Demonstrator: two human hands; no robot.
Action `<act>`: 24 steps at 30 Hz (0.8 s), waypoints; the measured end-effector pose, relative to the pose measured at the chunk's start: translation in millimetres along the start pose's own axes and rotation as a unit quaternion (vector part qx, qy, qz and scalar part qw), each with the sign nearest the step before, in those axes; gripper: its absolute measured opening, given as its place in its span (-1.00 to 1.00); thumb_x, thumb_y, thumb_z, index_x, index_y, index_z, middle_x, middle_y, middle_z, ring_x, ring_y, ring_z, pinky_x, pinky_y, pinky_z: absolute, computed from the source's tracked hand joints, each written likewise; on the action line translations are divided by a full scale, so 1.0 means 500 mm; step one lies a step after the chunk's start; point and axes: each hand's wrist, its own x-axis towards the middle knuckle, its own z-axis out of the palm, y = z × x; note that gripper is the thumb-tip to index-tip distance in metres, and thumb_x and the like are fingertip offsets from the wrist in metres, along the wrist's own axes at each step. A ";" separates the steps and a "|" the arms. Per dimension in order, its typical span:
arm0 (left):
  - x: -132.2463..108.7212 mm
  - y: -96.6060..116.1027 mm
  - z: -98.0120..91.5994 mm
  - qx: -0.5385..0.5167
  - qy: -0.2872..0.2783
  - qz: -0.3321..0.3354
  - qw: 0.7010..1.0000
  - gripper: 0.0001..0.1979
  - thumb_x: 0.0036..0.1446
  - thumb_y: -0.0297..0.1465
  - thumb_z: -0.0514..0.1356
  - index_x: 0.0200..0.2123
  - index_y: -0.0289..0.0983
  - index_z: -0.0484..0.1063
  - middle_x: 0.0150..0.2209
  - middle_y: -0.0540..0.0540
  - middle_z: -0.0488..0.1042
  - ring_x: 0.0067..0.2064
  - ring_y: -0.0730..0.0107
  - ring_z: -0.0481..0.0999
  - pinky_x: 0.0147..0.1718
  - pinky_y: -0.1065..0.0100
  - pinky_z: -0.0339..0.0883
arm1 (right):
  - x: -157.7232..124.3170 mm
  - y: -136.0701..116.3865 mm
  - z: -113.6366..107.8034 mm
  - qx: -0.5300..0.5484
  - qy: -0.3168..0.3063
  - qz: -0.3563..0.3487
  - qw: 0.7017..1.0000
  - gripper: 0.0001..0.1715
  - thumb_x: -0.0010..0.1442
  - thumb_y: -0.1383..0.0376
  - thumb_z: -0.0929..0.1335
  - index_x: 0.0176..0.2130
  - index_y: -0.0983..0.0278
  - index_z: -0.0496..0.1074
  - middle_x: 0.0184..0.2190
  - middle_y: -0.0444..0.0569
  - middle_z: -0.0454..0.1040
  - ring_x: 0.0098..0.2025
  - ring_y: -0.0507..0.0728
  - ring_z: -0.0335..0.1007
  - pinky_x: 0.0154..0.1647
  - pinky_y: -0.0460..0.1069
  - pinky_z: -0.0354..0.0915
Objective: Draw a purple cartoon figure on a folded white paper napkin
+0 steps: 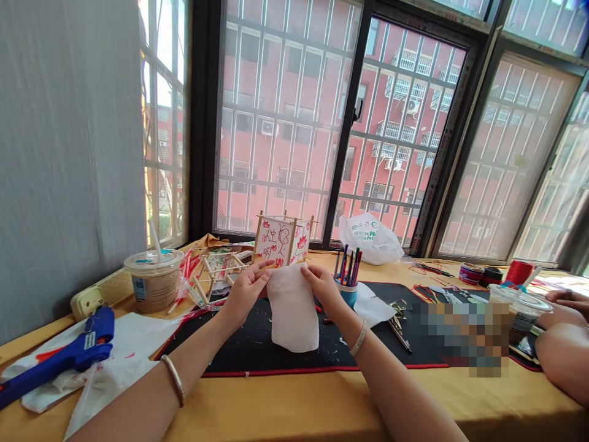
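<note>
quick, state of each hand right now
Left hand: closed, pinching the upper left of the white paper towel.
Right hand: closed, pinching its upper right.

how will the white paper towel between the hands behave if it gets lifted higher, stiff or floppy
Probably floppy: the paper towel is pinched near its top by the left hand and right hand, and its sides curve below. It looks like a thin sheet, so likely light. Its soft, embossed surface suggests it may tear easily.
</note>
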 end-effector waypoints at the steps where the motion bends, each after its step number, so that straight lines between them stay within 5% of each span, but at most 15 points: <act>1: -0.001 0.002 0.001 0.001 0.004 0.004 1.000 -0.66 0.24 -0.27 0.18 0.04 -0.28 0.33 -0.05 -0.13 0.43 -0.14 0.29 0.49 -0.19 0.17 0.46 | 0.000 -0.002 -0.001 0.003 0.004 -0.004 1.000 -0.72 0.31 0.17 0.32 -0.17 0.36 0.44 -0.22 -0.05 0.49 -0.23 0.10 0.46 -0.20 0.06 0.42; 14: -0.012 0.015 0.001 0.059 0.012 0.026 0.998 -0.73 0.23 -0.25 0.18 -0.08 -0.30 0.39 -0.08 -0.11 0.44 -0.15 0.30 0.48 -0.23 0.21 0.46 | -0.005 -0.016 -0.005 0.009 0.035 -0.016 0.999 -0.74 0.30 0.18 0.33 -0.18 0.36 0.44 -0.25 -0.07 0.49 -0.27 0.09 0.46 -0.24 0.04 0.42; 24: -0.004 0.005 -0.002 0.100 -0.042 0.011 0.994 -0.77 0.21 -0.30 0.21 -0.10 -0.28 0.43 -0.03 -0.11 0.45 -0.06 0.25 0.47 -0.09 0.12 0.42 | -0.008 -0.010 0.005 0.012 0.051 -0.017 0.998 -0.73 0.30 0.17 0.33 -0.20 0.35 0.44 -0.25 -0.06 0.49 -0.24 0.10 0.46 -0.21 0.06 0.41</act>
